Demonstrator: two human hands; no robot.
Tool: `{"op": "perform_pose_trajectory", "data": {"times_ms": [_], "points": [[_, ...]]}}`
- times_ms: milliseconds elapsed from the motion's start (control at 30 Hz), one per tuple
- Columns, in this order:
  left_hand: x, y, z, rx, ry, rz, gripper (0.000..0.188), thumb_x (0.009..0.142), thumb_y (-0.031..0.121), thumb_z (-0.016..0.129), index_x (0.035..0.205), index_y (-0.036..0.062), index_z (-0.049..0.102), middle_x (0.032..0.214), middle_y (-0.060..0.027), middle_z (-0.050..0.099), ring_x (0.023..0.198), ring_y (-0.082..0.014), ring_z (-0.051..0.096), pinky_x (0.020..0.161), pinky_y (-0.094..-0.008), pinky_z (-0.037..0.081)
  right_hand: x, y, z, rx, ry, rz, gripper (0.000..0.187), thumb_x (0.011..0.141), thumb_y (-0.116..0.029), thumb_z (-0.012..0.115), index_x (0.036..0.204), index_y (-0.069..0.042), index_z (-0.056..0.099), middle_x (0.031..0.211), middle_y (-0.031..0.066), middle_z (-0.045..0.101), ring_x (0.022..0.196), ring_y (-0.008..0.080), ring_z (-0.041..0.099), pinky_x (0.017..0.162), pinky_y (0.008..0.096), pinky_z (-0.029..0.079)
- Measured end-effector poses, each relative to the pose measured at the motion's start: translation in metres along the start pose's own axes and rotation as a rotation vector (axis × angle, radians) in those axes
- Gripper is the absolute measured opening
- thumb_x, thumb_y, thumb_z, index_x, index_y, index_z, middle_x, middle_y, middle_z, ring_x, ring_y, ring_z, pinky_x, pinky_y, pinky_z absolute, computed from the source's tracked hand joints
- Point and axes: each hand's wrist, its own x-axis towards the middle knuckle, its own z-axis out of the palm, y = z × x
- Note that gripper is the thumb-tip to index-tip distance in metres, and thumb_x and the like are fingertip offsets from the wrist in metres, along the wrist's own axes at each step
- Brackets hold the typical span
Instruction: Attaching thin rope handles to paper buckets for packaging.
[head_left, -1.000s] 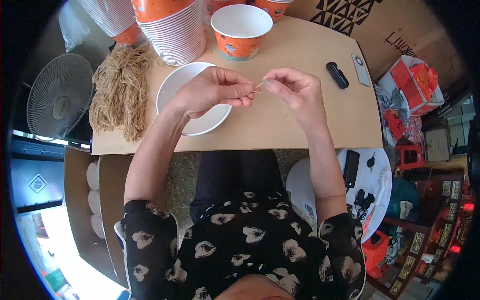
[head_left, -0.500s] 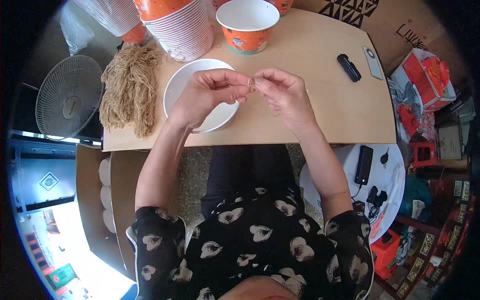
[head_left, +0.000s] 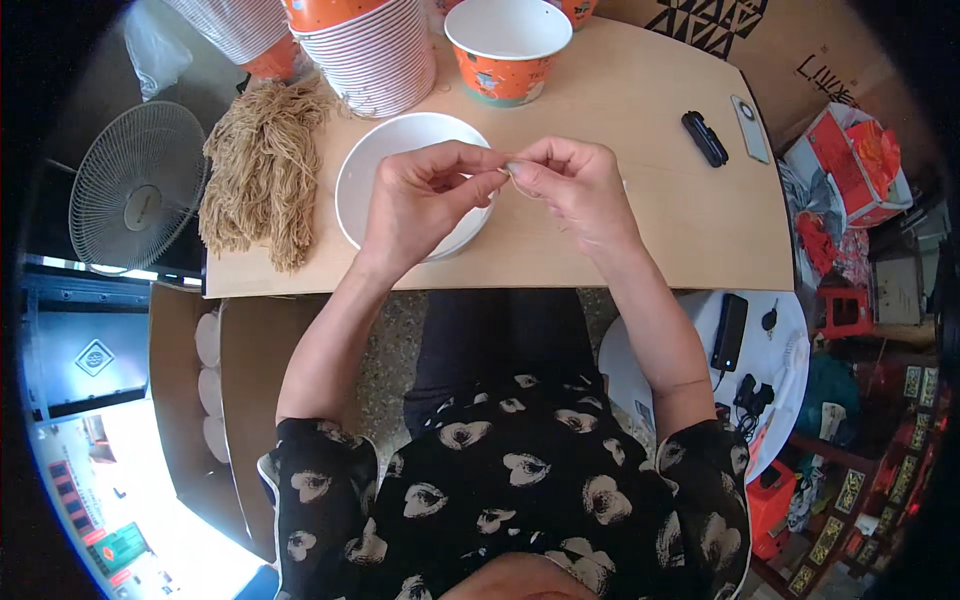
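Note:
Above the front part of the table, my left hand (head_left: 428,197) and my right hand (head_left: 582,192) meet fingertip to fingertip. Both pinch a short, thin tan string (head_left: 508,170), which is mostly hidden by the fingers. Partly behind my left hand is a white paper bowl (head_left: 362,172), its inside facing up. To its left, a thick bundle of tan strings (head_left: 262,180) lies over the table's left side.
Stacked orange and white paper bowls (head_left: 372,58) stand at the back, beside a single orange bowl (head_left: 508,78). A black case (head_left: 705,138) and a phone-like slab (head_left: 748,128) lie at right. A fan (head_left: 142,208) stands left, and an open cardboard box (head_left: 250,375) below the table.
Both hands stay pinched together, and the small loop of string seen between them is now mostly covered by the fingers. The whole view has shifted slightly.

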Motion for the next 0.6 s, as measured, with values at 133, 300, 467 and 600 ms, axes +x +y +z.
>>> {"op": "perform_pose_trajectory", "data": {"times_ms": [133, 300, 467, 600], "points": [[0.0, 0.002, -0.004, 0.036, 0.018, -0.028, 0.015, 0.088, 0.007, 0.072, 0.101, -0.001, 0.073, 0.082, -0.0042, 0.073, 0.07, -0.006, 0.064, 0.063, -0.0204, 0.053, 0.0, -0.005, 0.001, -0.009, -0.026, 0.04, 0.015, 0.09, -0.016, 0.071, 0.095, -0.003, 0.07, 0.074, -0.0042, 0.06, 0.056, -0.0012, 0.042, 0.046, 0.0161, 0.028], [0.007, 0.011, -0.017, 0.042, -0.081, -0.232, 0.016, 0.092, 0.013, 0.069, 0.1, -0.0005, 0.073, 0.082, -0.0049, 0.073, 0.072, -0.007, 0.066, 0.065, -0.0203, 0.053, 0.003, -0.006, -0.015, -0.206, -0.1, -0.056, 0.017, 0.09, -0.014, 0.071, 0.1, 0.0, 0.069, 0.082, -0.0023, 0.064, 0.067, 0.0014, 0.052, 0.058, 0.017, 0.04], [0.013, 0.011, -0.026, -0.202, -0.237, -0.419, 0.025, 0.093, 0.019, 0.069, 0.104, -0.0031, 0.07, 0.091, -0.0068, 0.072, 0.078, -0.0085, 0.068, 0.07, -0.0189, 0.054, 0.008, -0.02, -0.027, -0.307, -0.232, 0.005, 0.016, 0.087, -0.005, 0.071, 0.101, 0.002, 0.068, 0.085, -0.0023, 0.065, 0.076, 0.0034, 0.057, 0.069, 0.0195, 0.046], [0.016, 0.005, -0.027, -0.303, -0.247, -0.488, 0.025, 0.093, 0.019, 0.069, 0.106, -0.0019, 0.069, 0.092, -0.0068, 0.072, 0.079, -0.0086, 0.067, 0.071, -0.0183, 0.055, 0.004, -0.01, -0.013, -0.222, -0.048, -0.142, 0.017, 0.086, -0.003, 0.071, 0.101, 0.001, 0.068, 0.085, -0.0028, 0.064, 0.069, 0.0014, 0.052, 0.062, 0.0183, 0.042]]}}
